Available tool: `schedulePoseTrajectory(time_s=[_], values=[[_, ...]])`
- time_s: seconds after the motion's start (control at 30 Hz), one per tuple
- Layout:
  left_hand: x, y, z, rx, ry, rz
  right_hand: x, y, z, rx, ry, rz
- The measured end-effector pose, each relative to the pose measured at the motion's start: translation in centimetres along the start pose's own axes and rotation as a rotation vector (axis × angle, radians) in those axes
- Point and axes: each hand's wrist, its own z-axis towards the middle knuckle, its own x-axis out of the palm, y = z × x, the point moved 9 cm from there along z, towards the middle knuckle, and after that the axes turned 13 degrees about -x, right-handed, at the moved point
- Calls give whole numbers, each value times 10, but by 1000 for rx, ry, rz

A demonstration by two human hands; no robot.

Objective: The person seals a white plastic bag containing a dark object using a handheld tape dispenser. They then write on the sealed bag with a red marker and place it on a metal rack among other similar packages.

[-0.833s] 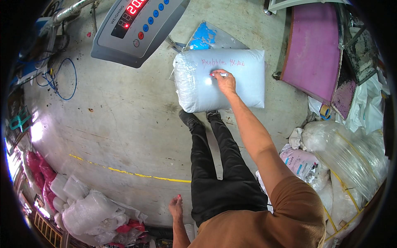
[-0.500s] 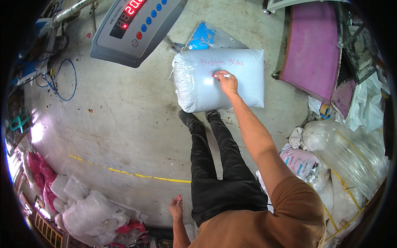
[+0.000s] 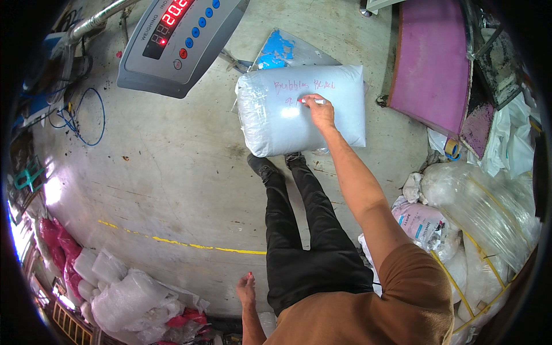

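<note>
A full white plastic bag (image 3: 276,129) lies in front of my feet, partly over the scale platform (image 3: 313,56) with flaking blue paint. Red handwriting runs across the upper part of its top face. My right hand (image 3: 323,115) is closed around a white marker (image 3: 321,102), its red tip at the second line of writing. Down by my left hip, my left hand (image 3: 246,292) is closed on a small red piece that looks like the marker's cap (image 3: 250,274).
A grey weighing display (image 3: 184,49) with lit red digits stands at the upper left. Blue cable (image 3: 103,118) loops on the floor. A purple panel (image 3: 431,63) stands at the right. Plastic sacks (image 3: 477,201) and bubble-wrapped rolls (image 3: 129,305) are piled on either side.
My right hand has moved slightly along the second line, where more red strokes now show. The view has shifted a little. My left hand stays low with the red piece.
</note>
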Motion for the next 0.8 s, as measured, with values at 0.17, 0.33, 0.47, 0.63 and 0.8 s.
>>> schedulePoseTrajectory(time_s=[0.17,0.33,0.47,0.63,0.8], values=[[0,-6,0,-9,-3,25,-7,-10,1,-21,-77,-16],[0,-3,0,-2,1,-9,-6,-13,-6,1,-36,-27],[1,-7,-3,-19,-10,21,-16,-20,-5,26,-103,15],[-2,-1,3,0,-1,16,-28,-15,6,13,-85,-25],[-1,-10,-7,0,-11,38,-42,-8,11,-14,-112,-67]])
